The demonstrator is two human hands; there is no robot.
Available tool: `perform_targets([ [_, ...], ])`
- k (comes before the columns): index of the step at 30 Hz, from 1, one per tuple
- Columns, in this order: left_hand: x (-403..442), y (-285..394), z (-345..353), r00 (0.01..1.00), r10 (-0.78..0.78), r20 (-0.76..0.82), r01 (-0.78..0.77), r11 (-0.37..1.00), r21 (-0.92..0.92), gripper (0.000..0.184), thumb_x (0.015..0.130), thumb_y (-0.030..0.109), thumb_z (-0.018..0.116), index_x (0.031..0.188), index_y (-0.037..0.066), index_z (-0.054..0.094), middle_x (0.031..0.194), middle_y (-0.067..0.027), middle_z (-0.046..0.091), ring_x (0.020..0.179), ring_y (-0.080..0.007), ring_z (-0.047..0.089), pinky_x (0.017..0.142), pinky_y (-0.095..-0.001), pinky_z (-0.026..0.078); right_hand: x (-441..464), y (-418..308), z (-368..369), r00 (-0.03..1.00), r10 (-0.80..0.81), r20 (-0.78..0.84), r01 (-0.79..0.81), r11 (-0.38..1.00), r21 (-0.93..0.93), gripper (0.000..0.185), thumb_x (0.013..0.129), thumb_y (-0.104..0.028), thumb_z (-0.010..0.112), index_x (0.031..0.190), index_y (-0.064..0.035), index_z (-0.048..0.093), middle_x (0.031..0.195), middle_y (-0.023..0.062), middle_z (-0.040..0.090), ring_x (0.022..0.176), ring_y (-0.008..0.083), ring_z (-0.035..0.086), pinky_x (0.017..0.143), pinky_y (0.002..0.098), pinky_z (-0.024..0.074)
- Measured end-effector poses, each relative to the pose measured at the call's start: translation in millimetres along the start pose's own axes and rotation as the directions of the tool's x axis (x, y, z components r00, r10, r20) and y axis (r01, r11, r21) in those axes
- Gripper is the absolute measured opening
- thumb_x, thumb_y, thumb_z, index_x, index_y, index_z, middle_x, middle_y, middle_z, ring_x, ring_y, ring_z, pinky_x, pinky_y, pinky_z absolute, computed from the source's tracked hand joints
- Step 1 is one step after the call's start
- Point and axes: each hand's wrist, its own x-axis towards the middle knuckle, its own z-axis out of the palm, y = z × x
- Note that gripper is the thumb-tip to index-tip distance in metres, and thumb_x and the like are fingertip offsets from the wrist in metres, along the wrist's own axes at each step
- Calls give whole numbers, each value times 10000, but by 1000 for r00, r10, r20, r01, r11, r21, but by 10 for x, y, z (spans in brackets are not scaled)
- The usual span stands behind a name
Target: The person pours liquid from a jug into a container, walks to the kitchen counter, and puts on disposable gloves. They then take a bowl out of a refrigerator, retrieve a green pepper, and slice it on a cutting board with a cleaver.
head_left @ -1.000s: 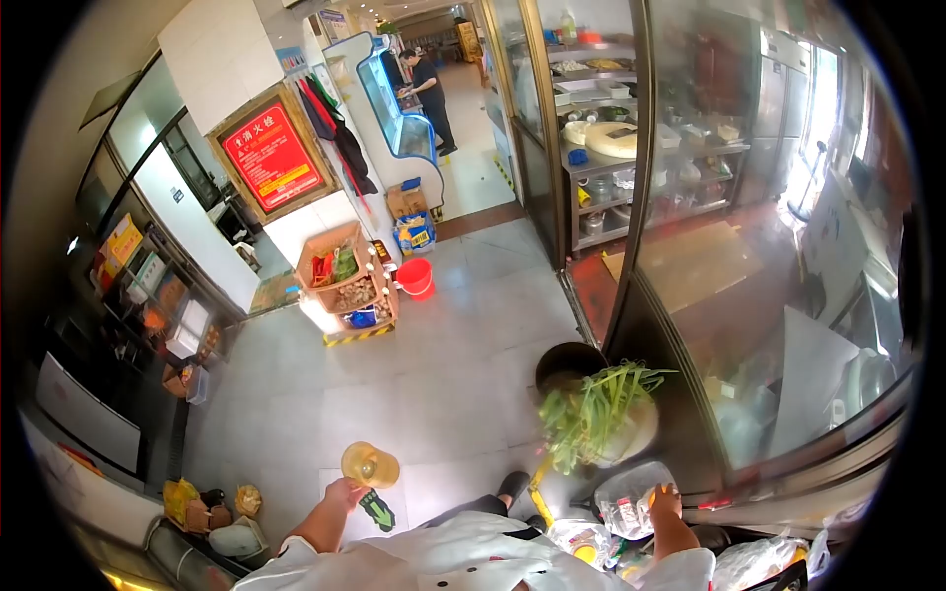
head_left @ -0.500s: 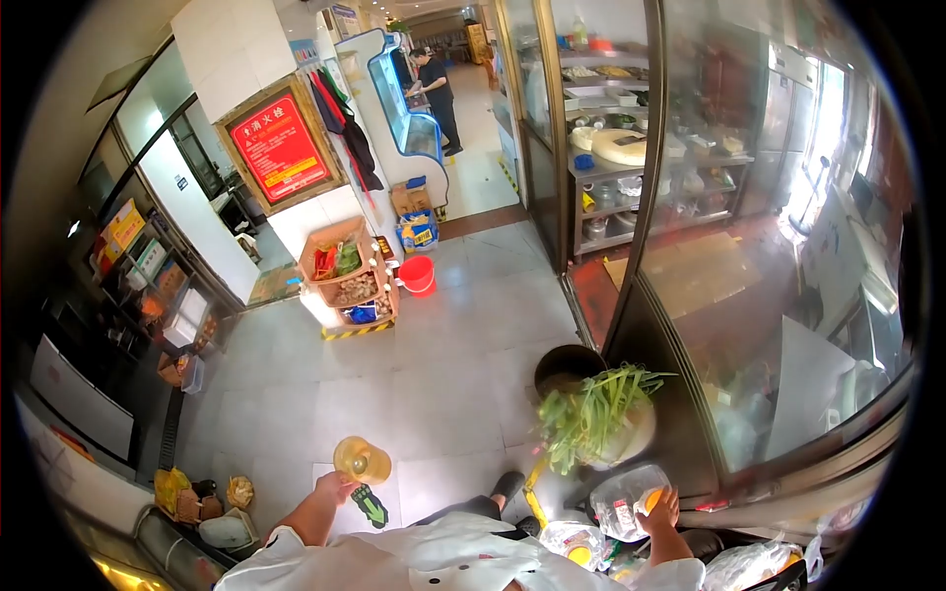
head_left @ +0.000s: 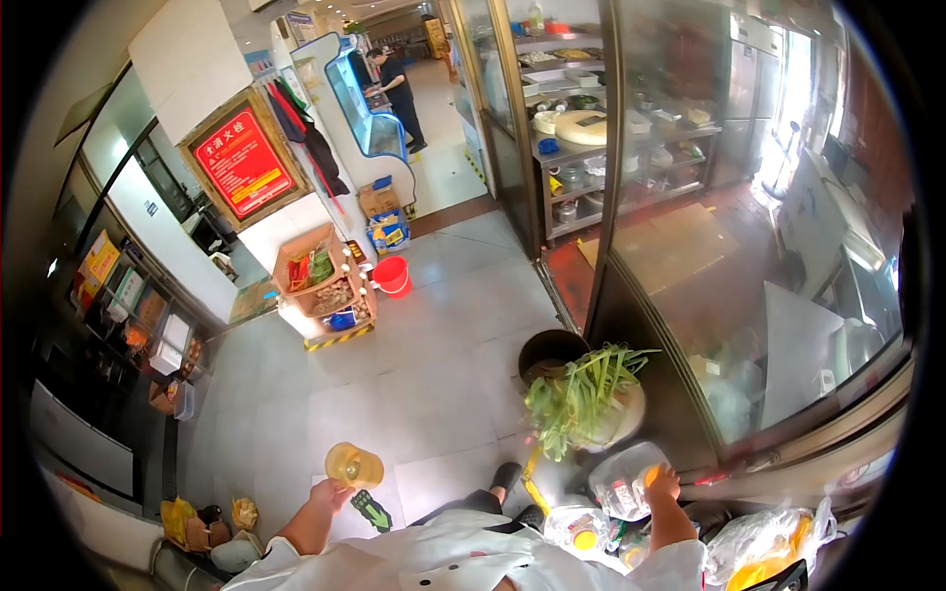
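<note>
My left hand (head_left: 330,495) is closed on the near side of a yellowish see-through plastic jug (head_left: 367,463), held over the tiled floor. At the lower right, my right hand (head_left: 664,485) is curled around an orange cap (head_left: 651,476) at the end of a large clear plastic bottle (head_left: 621,480) with a label. That bottle lies tilted among other bottles. Beside it, nearer my body, is another clear bottle (head_left: 565,529) with a yellow-orange cap (head_left: 584,541). My right fingertips are partly hidden.
Leafy greens (head_left: 581,399) sit on a pale round container (head_left: 621,419) beside a dark bin (head_left: 552,352). Plastic bags (head_left: 759,542) lie at lower right. Farther off are a red bucket (head_left: 392,277), a vegetable rack (head_left: 307,251), glass partitions and a standing person (head_left: 399,98).
The view has turned slightly, so the surroundings sit further left. My left hand still holds the jug, and my right hand stays at the orange cap, a little higher in view.
</note>
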Motion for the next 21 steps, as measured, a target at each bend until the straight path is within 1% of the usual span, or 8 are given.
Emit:
perform_targets([
  [1,-70,30,71,1000,1,-18,-1,1000,4,296,938,-9,481,1220,-76,539,1150,-201,628,1002,-342,679,842,-396,637,28,11,9,999,-36,20,38,995,-93,984,755,-323,816,1547,-135,265,1546,143,352,1399,323,411,1133,356,388],
  [5,121,-4,19,1000,-9,4,9,1000,-2,303,914,-35,458,1198,-98,540,1138,-212,630,993,-345,684,835,-419,639,210,140,133,990,-128,63,134,985,-105,1013,728,-281,840,1546,-133,262,1559,142,329,1410,318,396,1091,345,434],
  [9,183,-26,28,1000,4,15,-4,999,32,316,902,-41,456,1199,-112,537,1129,-216,636,993,-351,690,833,-429,637,383,220,328,988,-143,50,148,984,-98,944,761,-376,808,1521,-105,319,1462,151,480,1274,284,561,1022,355,494],
  [10,219,-51,11,1000,0,25,-1,1000,28,319,901,-38,460,1202,-113,536,1128,-216,638,993,-353,692,832,-431,637,374,192,339,993,-120,-11,119,990,-74,937,771,-459,791,1502,-74,349,1393,142,555,1222,273,607,1003,359,510],
  [13,173,-54,73,999,2,48,-2,1000,-2,329,901,-31,469,1214,-107,537,1121,-209,646,983,-353,697,830,-436,636,369,52,208,995,0,98,1,1000,-12,973,766,-539,777,1497,-55,354,1394,135,558,1268,265,578,995,396,523],
  [16,-2,-12,214,999,24,29,-24,1000,-18,259,904,-31,463,1143,-96,538,1073,-216,634,921,-356,700,813,-419,647,536,-11,256,969,104,224,-116,992,40,908,800,-538,733,1452,-5,393,1419,128,546,1279,276,574,973,477,536],
  [19,-51,-3,274,1000,22,0,-22,999,-47,325,919,-19,456,1224,-101,535,1117,-218,649,953,-359,702,833,-429,633,750,65,461,966,111,234,-127,990,56,941,793,-508,730,1440,51,338,1405,161,555,1260,299,589,1007,438,519],
  [21,282,-108,117,996,57,62,-54,997,-58,311,929,-8,455,1216,-95,539,1096,-221,650,909,-355,702,788,-426,637,745,72,470,963,144,228,-173,978,115,993,773,-510,743,1451,59,295,1398,179,554,1267,306,582,1021,409,509],
])
